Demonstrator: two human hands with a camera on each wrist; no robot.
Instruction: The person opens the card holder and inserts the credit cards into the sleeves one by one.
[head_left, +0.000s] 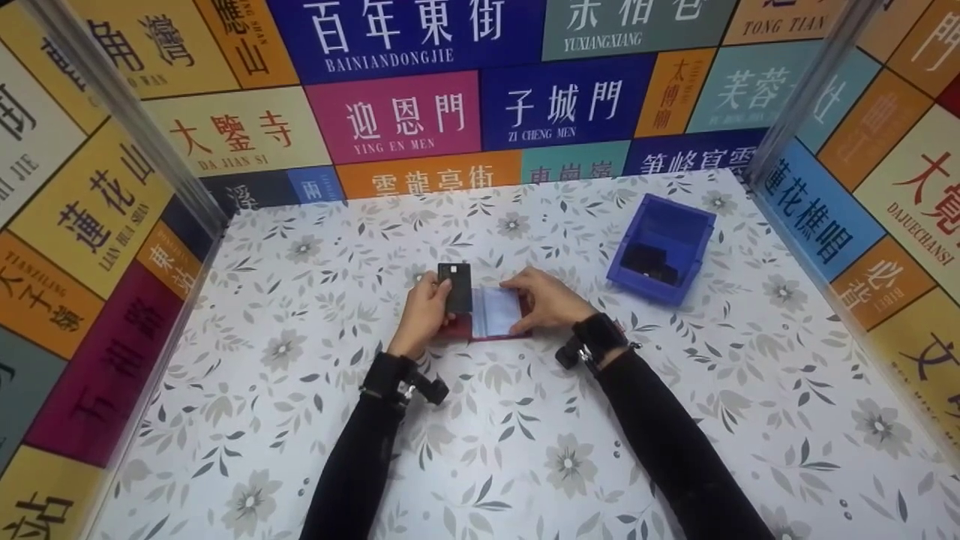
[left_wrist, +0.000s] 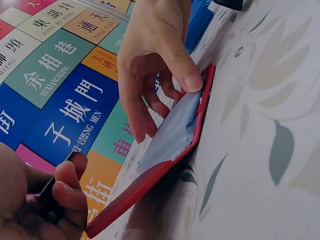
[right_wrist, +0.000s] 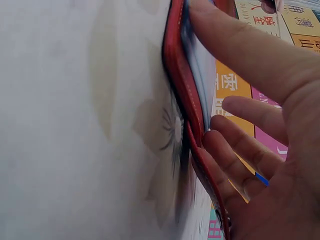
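Note:
A red card holder [head_left: 499, 337] lies spread on the table, its stack of clear plastic sleeves [head_left: 495, 311] uppermost on the right half. My left hand [head_left: 424, 311] pinches a black card [head_left: 457, 289] with a small pale square near its top, raised over the holder's left half. In the left wrist view this card [left_wrist: 49, 197] shows edge-on between thumb and fingers. My right hand [head_left: 551, 298] holds the holder's right side, thumb at the near part of the sleeves and fingers at the far part. The right wrist view shows the thumb on the sleeves beside the red cover [right_wrist: 175, 55].
A blue plastic bin [head_left: 660, 240] with black items [head_left: 651, 264] inside stands at the back right of the flower-patterned table [head_left: 337, 450]. Panels with printed place names [head_left: 405, 112] wall the table at the back and both sides. Each wrist wears a strapped camera.

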